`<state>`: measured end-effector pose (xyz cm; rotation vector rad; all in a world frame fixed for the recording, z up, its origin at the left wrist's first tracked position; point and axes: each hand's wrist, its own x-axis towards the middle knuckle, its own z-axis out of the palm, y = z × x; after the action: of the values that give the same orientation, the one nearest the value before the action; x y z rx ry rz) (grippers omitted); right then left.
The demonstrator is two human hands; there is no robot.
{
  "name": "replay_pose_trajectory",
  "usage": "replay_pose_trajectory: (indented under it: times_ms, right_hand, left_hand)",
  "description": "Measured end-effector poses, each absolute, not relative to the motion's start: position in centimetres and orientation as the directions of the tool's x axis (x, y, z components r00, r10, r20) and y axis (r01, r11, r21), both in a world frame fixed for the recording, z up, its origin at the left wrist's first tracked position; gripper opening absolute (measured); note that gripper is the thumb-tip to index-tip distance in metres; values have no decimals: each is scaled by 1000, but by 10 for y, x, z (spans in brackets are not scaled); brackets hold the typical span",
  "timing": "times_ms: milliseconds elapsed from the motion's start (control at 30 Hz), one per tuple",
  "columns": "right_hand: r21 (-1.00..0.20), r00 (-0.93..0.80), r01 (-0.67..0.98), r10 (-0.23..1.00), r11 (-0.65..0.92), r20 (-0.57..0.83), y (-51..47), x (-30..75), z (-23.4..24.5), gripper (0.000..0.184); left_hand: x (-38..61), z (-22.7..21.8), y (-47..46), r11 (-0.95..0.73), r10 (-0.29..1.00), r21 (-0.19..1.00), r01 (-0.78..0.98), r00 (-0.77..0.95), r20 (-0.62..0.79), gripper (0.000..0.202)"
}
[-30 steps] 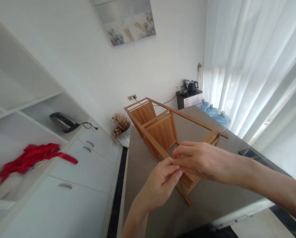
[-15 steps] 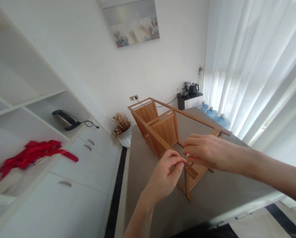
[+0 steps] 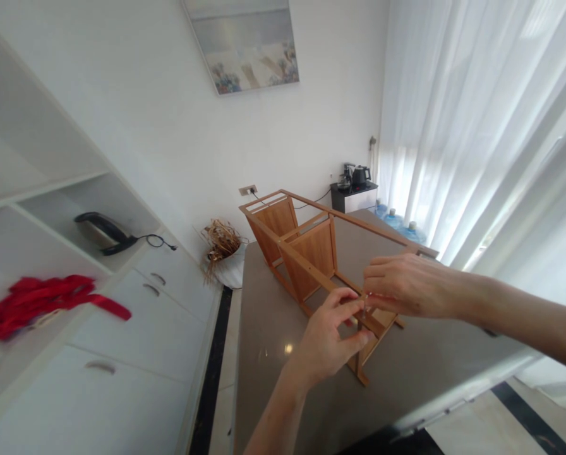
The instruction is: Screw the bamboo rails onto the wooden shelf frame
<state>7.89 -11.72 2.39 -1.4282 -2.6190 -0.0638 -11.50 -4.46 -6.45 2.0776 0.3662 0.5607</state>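
A wooden shelf frame [image 3: 311,253] with slatted panels lies on its side on a grey table [image 3: 273,335]. My left hand [image 3: 328,341] is over the frame's near end, thumb and fingers pinched together on something too small to name. My right hand [image 3: 406,284] reaches in from the right, fingers curled and pinched on a small metal piece just above the frame's near rail, its fingertips almost touching my left hand's.
White cabinets with drawers [image 3: 136,328] and open shelves run along the left, with a red ribbon [image 3: 41,300] and a kettle [image 3: 103,230] on them. A vase of dried stems [image 3: 221,249] stands beyond the table. Water bottles [image 3: 399,221] and white curtains [image 3: 482,126] are at the right.
Both hands have lifted slightly from the frame's near end and parted a little. A small metal piece now shows in my right fingers. The view has shifted somewhat.
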Motion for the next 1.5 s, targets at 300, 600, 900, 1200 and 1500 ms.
replay_pose_trajectory:
  times_ms: [300, 600, 900, 1200, 1500]
  right_hand:
    - [-228, -561, 794, 824, 564, 84, -112, 71, 29, 23]
    - [-164, -532, 808, 821, 565, 206, -112, 83, 54, 28]
    - [-133, -508, 844, 855, 519, 106, -120, 76, 23, 26]
    - [-112, -506, 851, 858, 513, 90, -117, 75, 22, 25]
    - [-16, -529, 847, 846, 531, 63, -116, 75, 21, 17]
  left_hand:
    - [-115, -69, -44, -504, 477, 863, 25, 841, 254, 39]
    - [-116, -74, -43, -521, 496, 854, 17, 820, 286, 38]
    - [-113, -69, -44, -502, 505, 865, 20, 819, 274, 33]
    - [-114, -70, -42, -538, 505, 843, 18, 807, 305, 31]
    - [-114, -70, -43, -545, 503, 838, 26, 810, 302, 32]
